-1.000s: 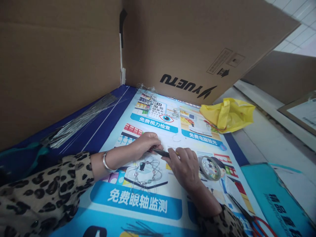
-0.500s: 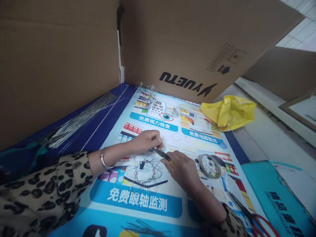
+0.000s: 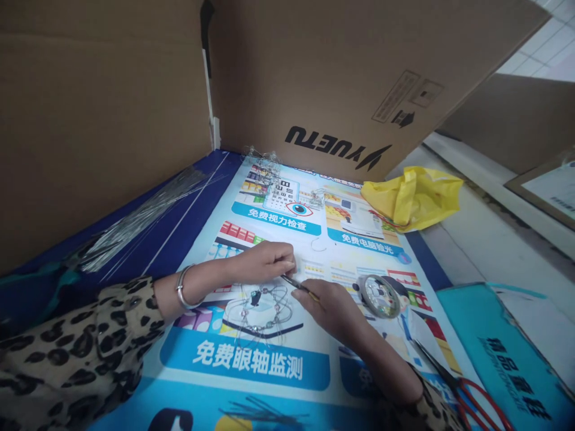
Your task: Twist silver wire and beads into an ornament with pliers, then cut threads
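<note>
A slim dark-tipped tool (image 3: 302, 288) slants between your hands, gripped in your curled right hand (image 3: 331, 306), its tip at your left hand (image 3: 266, 262), fingers closed (what they pinch, if anything, is hidden). Nearer you lies a beaded wire ring (image 3: 256, 328); rightward, a round dish (image 3: 396, 311) and scissors (image 3: 454, 384).

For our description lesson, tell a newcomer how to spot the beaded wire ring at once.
On the printed sheet in front of the cardboard wall, find the left hand. The beaded wire ring lies just below it in view. Unlike the grey-rimmed round object to its right, it is lacy and irregular.
</note>
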`<state>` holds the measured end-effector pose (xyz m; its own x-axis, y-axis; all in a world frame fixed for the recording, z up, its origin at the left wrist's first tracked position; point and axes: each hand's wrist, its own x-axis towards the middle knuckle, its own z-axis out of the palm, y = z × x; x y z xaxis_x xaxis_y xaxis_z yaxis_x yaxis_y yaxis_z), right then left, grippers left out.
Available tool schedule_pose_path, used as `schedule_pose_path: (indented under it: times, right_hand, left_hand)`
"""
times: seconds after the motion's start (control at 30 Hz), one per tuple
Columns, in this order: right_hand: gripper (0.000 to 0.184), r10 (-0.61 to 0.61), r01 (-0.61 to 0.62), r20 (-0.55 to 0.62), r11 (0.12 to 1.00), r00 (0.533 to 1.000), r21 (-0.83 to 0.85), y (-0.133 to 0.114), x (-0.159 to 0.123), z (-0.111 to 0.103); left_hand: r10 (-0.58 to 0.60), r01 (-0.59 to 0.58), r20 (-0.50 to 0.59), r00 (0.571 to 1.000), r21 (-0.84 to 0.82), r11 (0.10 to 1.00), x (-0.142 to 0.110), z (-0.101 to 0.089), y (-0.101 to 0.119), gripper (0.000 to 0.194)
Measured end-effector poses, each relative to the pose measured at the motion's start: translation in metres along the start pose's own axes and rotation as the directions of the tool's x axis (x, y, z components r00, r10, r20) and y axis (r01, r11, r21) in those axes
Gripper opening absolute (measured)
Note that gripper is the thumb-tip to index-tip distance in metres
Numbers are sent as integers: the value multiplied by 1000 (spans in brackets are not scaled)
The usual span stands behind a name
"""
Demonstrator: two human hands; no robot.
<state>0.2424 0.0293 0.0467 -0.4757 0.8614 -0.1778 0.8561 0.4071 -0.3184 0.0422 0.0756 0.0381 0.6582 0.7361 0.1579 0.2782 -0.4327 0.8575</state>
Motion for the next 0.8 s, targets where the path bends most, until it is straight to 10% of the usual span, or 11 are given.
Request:
schedule_pose_path:
  times: [0.23,0.53,0.8]
  right_hand:
    - [26,-148,45,-314,949,938,-313,13,-5,10]
    - [28,-92,-99,-371,880,924,-464,44,-13,13]
    - [25,-67,46,-355,997,933,-69,43,-9,13]
  left_hand:
    - [-97,94,-107,990,-28,995,4,-3,-17,19]
    - [-132,127,-84,988,-65,990,2,-6,-27,16]
    - [-119,120,-43,992,21,993,-1,-5,-22,18]
